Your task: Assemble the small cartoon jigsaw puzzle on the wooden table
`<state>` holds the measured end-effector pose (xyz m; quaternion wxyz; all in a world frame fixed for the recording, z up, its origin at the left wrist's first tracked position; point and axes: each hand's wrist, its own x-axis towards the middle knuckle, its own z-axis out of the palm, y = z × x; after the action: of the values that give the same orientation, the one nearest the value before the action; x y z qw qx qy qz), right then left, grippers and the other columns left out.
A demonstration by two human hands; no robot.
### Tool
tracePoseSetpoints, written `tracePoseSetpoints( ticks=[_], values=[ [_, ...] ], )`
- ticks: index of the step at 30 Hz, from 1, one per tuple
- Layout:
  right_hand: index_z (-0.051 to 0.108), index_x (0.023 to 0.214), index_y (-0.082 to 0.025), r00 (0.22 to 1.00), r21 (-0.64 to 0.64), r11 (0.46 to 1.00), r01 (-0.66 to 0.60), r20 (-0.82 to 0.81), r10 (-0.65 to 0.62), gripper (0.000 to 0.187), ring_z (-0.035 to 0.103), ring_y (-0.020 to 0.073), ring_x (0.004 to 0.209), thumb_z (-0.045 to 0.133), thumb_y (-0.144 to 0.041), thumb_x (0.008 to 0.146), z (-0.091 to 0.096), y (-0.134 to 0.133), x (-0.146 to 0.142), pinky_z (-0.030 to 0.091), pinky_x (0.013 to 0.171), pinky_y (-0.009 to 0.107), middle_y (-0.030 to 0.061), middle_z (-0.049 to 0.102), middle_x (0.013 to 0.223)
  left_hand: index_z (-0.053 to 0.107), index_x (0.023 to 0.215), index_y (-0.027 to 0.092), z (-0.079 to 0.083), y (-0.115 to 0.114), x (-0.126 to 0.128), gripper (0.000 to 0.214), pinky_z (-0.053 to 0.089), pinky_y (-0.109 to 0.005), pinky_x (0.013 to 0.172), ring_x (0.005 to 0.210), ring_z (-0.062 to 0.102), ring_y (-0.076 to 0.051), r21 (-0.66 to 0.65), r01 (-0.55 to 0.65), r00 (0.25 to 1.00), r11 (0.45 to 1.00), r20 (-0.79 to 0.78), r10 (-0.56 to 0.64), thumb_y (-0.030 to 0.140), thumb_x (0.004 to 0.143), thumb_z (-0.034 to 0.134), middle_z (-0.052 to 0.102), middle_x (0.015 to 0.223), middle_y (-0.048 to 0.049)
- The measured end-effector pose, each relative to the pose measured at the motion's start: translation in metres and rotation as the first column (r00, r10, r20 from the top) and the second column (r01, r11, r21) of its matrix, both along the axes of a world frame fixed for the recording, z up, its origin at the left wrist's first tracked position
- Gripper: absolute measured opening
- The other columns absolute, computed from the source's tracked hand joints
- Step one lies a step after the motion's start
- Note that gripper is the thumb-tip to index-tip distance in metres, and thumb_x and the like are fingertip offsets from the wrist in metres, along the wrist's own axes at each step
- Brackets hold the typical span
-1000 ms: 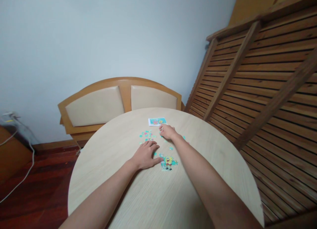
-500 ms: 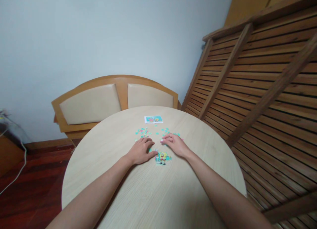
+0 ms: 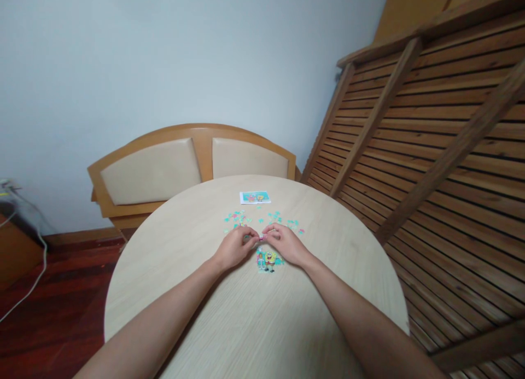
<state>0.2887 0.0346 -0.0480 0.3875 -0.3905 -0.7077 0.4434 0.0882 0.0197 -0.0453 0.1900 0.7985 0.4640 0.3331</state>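
Observation:
Between the fingertips of both hands is a small pink and white jigsaw puzzle piece (image 3: pixel 261 238). My left hand (image 3: pixel 235 248) pinches it from the left, and my right hand (image 3: pixel 286 244) pinches it from the right. Just below them on the table lies a joined section of puzzle (image 3: pixel 269 261), showing a yellow square cartoon figure on turquoise. Loose turquoise puzzle pieces (image 3: pixel 274 217) are scattered beyond my right hand, and more loose pieces (image 3: pixel 235 217), some pink, lie beyond my left. Part of the held piece is hidden by the fingers.
A reference picture card (image 3: pixel 255 197) lies toward the far side of the round wooden table (image 3: pixel 229 330). Behind the table stands a padded headboard (image 3: pixel 151 171) against the wall. A slatted wooden panel (image 3: pixel 410 133) leans at the right.
My right hand has moved left with the puzzle piece. My left hand has lifted off the table beside the joined section, and its fingers have closed on the piece too.

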Motion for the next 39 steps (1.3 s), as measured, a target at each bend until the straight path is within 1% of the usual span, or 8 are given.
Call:
tracePoseSetpoints(
  ticks=[4,9,13,16,19,23,27,39],
  values=[
    [0.067,0.097,-0.015,0.998,0.027,1.0,0.003,0.058,-0.004,0.024,0.07,0.02,0.086,0.063,-0.034,0.084,0.004,0.0,0.004,0.051,0.08,0.032,0.0072,0.073,0.088,0.072,0.092,0.019,0.002,0.001,-0.008,0.024,0.047,-0.031,0.085,0.092,0.064,-0.021,-0.03,0.042,0.998,0.999,-0.05,-0.044,0.036,0.092,0.055,0.072,0.096,-0.0058],
    [0.068,0.092,-0.015,0.998,0.044,0.999,-0.018,0.059,0.015,0.023,0.069,0.0194,0.085,0.065,-0.035,0.084,0.004,-0.002,0.0,0.052,0.079,0.031,0.0079,0.074,0.089,0.068,0.097,0.016,0.003,0.001,-0.008,0.025,0.048,-0.028,0.08,0.086,0.064,-0.018,-0.137,0.133,0.984,0.982,0.133,-0.115,0.037,0.091,0.057,0.072,0.094,-0.0058],
    [0.066,0.092,-0.015,0.998,0.035,0.998,-0.043,0.048,0.041,0.021,0.069,0.0194,0.086,0.064,-0.034,0.085,0.001,-0.005,-0.006,0.052,0.079,0.03,0.0081,0.074,0.091,0.068,0.094,0.015,0.0,0.002,-0.004,0.023,0.048,-0.026,0.075,0.08,0.063,-0.016,-0.165,0.13,0.978,0.978,0.186,-0.098,0.035,0.089,0.058,0.071,0.087,-0.0045],
    [0.065,0.097,-0.014,0.995,0.029,0.998,-0.058,0.087,0.056,0.024,0.068,0.0192,0.083,0.064,-0.035,0.086,-0.001,-0.005,-0.005,0.051,0.075,0.029,0.0072,0.073,0.087,0.068,0.088,0.014,-0.002,0.004,-0.006,0.022,0.047,-0.026,0.071,0.076,0.062,-0.016,-0.176,0.095,0.984,0.98,0.166,-0.066,0.033,0.087,0.058,0.07,0.082,-0.0043],
    [0.066,0.1,-0.014,0.98,0.106,0.99,-0.09,0.187,0.069,0.026,0.067,0.0186,0.084,0.067,-0.035,0.085,0.0,-0.005,0.002,0.05,0.077,0.029,0.0065,0.072,0.089,0.068,0.087,0.013,-0.001,0.006,-0.012,0.021,0.047,-0.025,0.072,0.075,0.062,-0.015,-0.175,0.085,0.989,0.981,0.136,-0.062,0.03,0.086,0.058,0.07,0.081,-0.0046],
    [0.07,0.108,-0.018,0.911,0.273,0.934,-0.231,0.398,0.109,0.039,0.061,0.0222,0.103,0.077,-0.04,0.077,0.004,-0.006,0.014,0.044,0.096,0.035,0.0077,0.069,0.107,0.071,0.088,0.012,0.003,0.006,-0.02,0.019,0.048,-0.024,0.073,0.077,0.062,-0.015,-0.188,0.219,0.975,0.957,0.073,-0.208,0.026,0.085,0.058,0.072,0.083,-0.0048],
    [0.071,0.112,-0.022,0.856,0.331,0.896,-0.294,0.509,0.093,0.042,0.058,0.0236,0.108,0.077,-0.045,0.078,0.006,-0.006,0.02,0.036,0.104,0.039,0.0074,0.067,0.106,0.074,0.084,0.014,0.006,0.003,-0.023,0.016,0.047,-0.021,0.071,0.074,0.062,-0.013,-0.19,0.326,0.944,0.926,0.014,-0.33,0.02,0.084,0.059,0.073,0.082,-0.0038],
    [0.072,0.112,-0.023,0.83,0.332,0.896,-0.294,0.554,0.067,0.041,0.058,0.023,0.107,0.074,-0.049,0.08,0.008,-0.006,0.021,0.029,0.11,0.041,0.0065,0.064,0.104,0.075,0.09,0.019,0.011,-0.002,-0.017,0.019,0.046,-0.027,0.083,0.083,0.064,-0.017,-0.049,0.237,0.952,0.97,-0.189,-0.242,0.024,0.087,0.058,0.074,0.085,-0.0039]
  ],
)
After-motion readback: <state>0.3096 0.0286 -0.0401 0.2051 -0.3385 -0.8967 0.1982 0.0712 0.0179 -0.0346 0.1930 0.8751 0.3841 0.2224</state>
